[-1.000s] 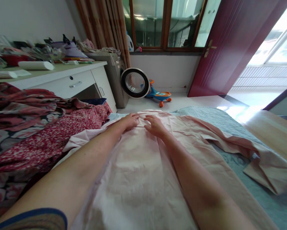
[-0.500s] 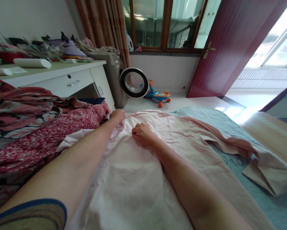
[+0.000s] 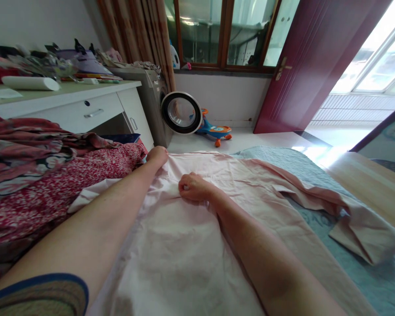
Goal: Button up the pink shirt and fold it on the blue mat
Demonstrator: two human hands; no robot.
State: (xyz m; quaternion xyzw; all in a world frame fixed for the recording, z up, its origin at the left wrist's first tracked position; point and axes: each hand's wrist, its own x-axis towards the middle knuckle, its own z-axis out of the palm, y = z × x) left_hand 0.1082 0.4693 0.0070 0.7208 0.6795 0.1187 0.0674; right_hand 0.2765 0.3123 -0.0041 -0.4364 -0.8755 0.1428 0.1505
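A pale pink long-sleeved shirt [image 3: 184, 245] lies spread out over a light blue quilted bed cover [image 3: 266, 153]. One sleeve [image 3: 316, 193] stretches to the right and bends back near its cuff. At the far left edge of the shirt, my left hand [image 3: 157, 156] is closed on the cloth, its fingertips mostly hidden. Nearer the middle, my right hand [image 3: 194, 187] is curled into a fist on the shirt, with small creases running into the cloth beside it.
Red patterned clothes [image 3: 85, 175] are heaped on the left. Beyond them stand a cluttered white desk [image 3: 68, 112] and a washing machine [image 3: 151, 96], its round door [image 3: 181, 113] swung out. A blue-and-orange ride-on toy [image 3: 213, 129] sits on the floor near a dark red door [image 3: 302, 66].
My right hand has turned and its fingers have curled tighter, with fresh creases in the shirt beside it. My left hand keeps its place at the far edge. The view has shifted slightly.
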